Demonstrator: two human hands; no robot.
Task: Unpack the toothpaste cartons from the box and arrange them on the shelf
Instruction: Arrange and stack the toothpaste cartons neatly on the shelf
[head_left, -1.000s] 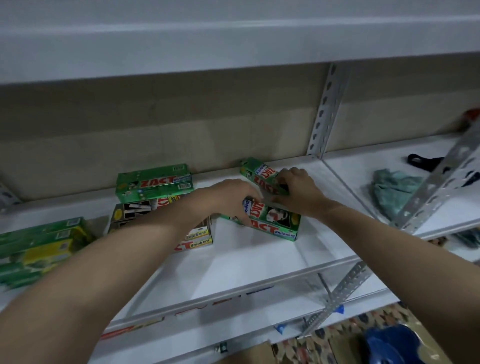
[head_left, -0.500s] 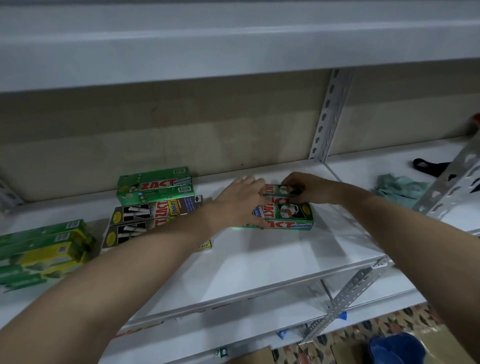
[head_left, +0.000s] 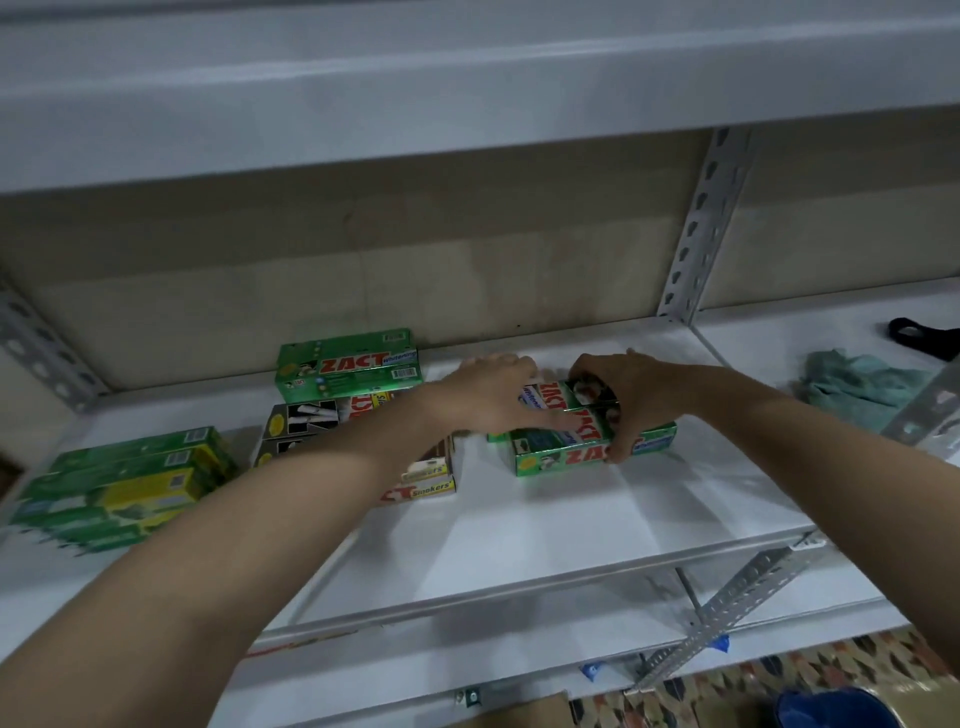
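Both my hands rest on a small stack of green toothpaste cartons (head_left: 571, 449) in the middle of the white shelf (head_left: 545, 525). My right hand (head_left: 621, 395) grips the right end of the upper cartons, thumb against the front one. My left hand (head_left: 485, 395) lies flat against the stack's left end, fingers stretched toward the back. Behind and to the left lies a single green carton (head_left: 349, 366). Black and white Smokers' cartons (head_left: 306, 428) sit partly under my left forearm. A pile of green and yellow cartons (head_left: 124, 483) lies at the far left.
A perforated metal upright (head_left: 701, 223) divides the shelf from the bay on the right, where a green cloth (head_left: 862, 387) and a black strap (head_left: 919, 335) lie. A shelf board hangs overhead. Below are a lower shelf, a slanted metal brace (head_left: 737, 603) and a patterned floor.
The stack has shifted a little forward and right on the shelf. My right hand moved from the top back carton to grip the stack's right end; my left hand flattened against its left end.
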